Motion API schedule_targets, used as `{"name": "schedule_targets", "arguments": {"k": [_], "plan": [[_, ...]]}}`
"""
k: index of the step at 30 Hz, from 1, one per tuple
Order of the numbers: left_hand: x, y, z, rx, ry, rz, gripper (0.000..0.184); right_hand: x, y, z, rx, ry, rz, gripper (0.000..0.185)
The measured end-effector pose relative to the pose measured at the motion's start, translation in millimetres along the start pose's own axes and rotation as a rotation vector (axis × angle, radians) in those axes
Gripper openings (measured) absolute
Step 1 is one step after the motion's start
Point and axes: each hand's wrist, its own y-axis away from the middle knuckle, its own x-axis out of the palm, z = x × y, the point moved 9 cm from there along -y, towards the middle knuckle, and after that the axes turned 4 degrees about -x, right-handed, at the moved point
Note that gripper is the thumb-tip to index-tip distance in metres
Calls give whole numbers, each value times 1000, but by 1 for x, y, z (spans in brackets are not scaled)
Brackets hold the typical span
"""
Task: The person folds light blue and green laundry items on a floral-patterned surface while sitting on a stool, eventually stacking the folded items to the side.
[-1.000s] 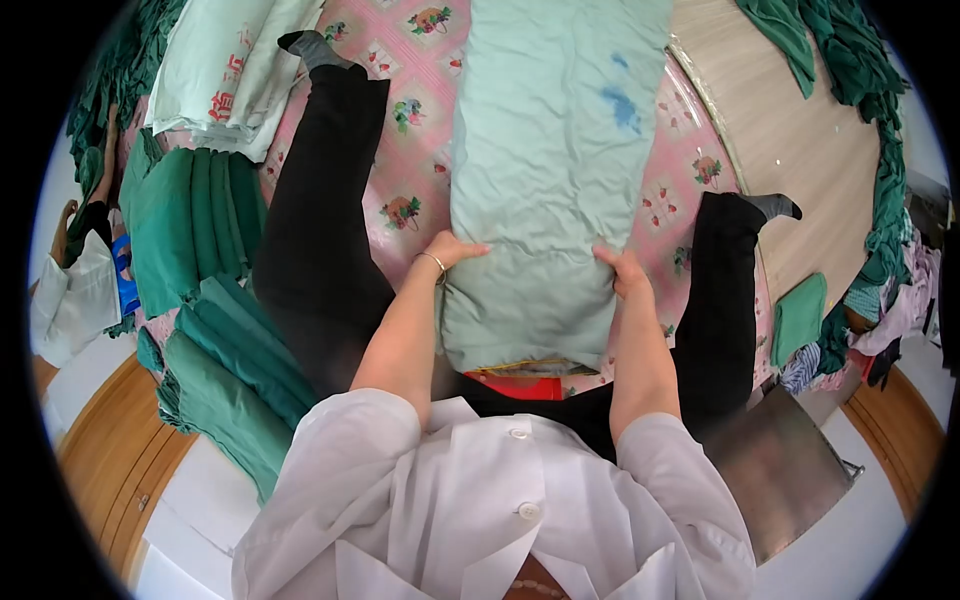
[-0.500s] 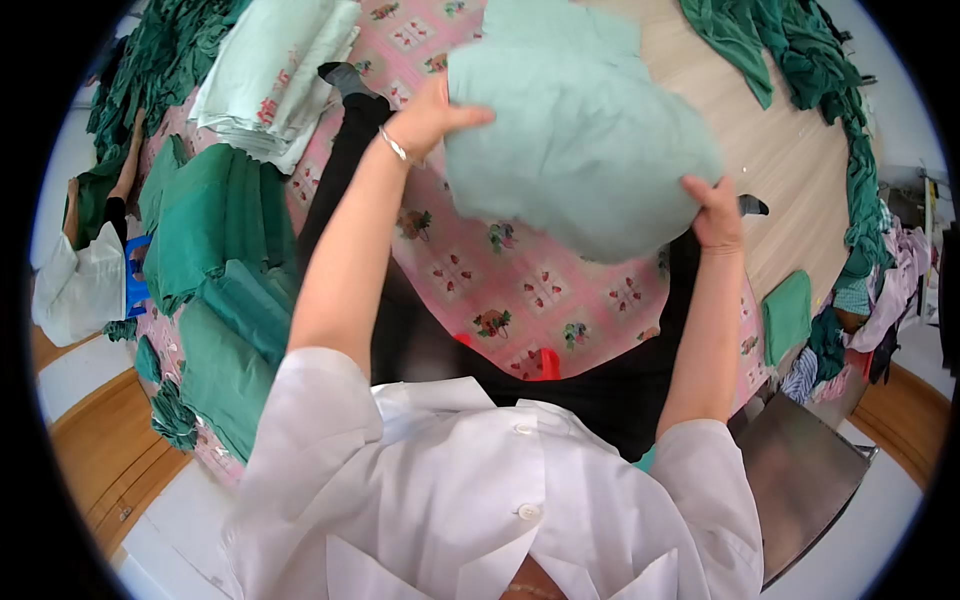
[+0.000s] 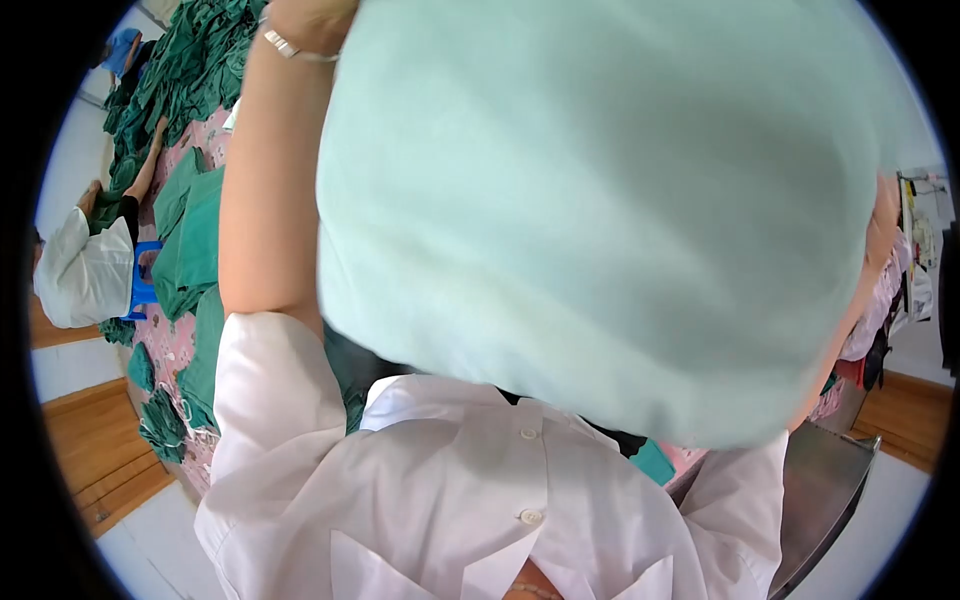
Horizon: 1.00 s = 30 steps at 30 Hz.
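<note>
A large pale green cloth (image 3: pixel 580 220) is raised close to the camera and fills most of the head view, its lower edge hanging over my chest. At its upper left is my left hand (image 3: pixel 315 22), with a silver bracelet at the wrist. That hand is closed on the cloth's edge, its fingers mostly cut off by the frame. Along the right side, my right forearm (image 3: pixel 868 275) reaches up behind the cloth. The cloth covers most of my right hand, and its far side stays lifted there.
To the left lie folded dark green cloths (image 3: pixel 195 240) on a pink patterned sheet (image 3: pixel 172 345). Behind them rises a heap of green fabric (image 3: pixel 195 70). A person in white (image 3: pixel 88 265) sits on a blue stool (image 3: pixel 146 272). At lower right stands a metal panel (image 3: pixel 825 500).
Both my hands have lifted the pale green cloth up and toward the camera. It now hides the white folded stack, my legs and most of the patterned sheet.
</note>
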Motion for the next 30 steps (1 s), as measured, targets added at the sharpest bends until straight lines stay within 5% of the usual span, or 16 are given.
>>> {"name": "schedule_targets", "arguments": {"k": [3, 4, 5, 7, 9, 10, 12, 14, 15, 18, 19, 21, 24, 26, 29, 30], "plan": [[-9, -33, 81, -92, -23, 45, 64, 43, -5, -74, 226, -613, 127, 33], [-22, -38, 136, -257, -63, 57, 64, 38, -6, -104, 175, -452, 34, 31], [-35, -36, 182, -398, -203, -35, 45, 34, -6, -133, 125, -289, -58, 30], [-43, -35, 267, -489, -108, -41, 49, 58, -6, -178, 12, 62, 31, 36], [-55, -24, 358, -589, -3, -99, 64, 89, 22, -320, 1061, -575, 22, 48], [-64, -12, 398, -608, 9, -148, 74, 99, 38, -369, 1103, -596, 0, 54], [-81, 51, 469, -968, -447, -256, 91, 125, 87, -459, 1096, -512, -26, 60], [-87, 102, 555, -898, -844, -93, 88, 158, 126, -501, 998, -415, -75, 61], [-86, 113, 575, -916, -845, -75, 88, 166, 151, -521, 1153, -423, -158, 63], [-78, 158, 621, -1097, -588, -103, 89, 184, 155, -544, 1120, -439, -131, 63], [-79, 147, 620, -1011, -659, -102, 79, 177, 148, -528, 1240, -271, -174, 58], [-81, 117, 610, -929, -724, -101, 69, 171, 118, -519, 1062, -384, -283, 52], [-71, 83, 569, -858, -501, -136, 55, 149, 97, -495, 1136, -346, -326, 49], [-65, 81, 543, -832, -180, -296, 43, 140, 83, -500, 956, -602, -307, 48], [-67, 134, 571, -736, -882, -138, 60, 148, 137, -525, 1016, -12, -171, 51], [-73, 163, 584, -863, -1005, -180, 67, 150, 166, -544, 887, 288, -100, 55]]}}
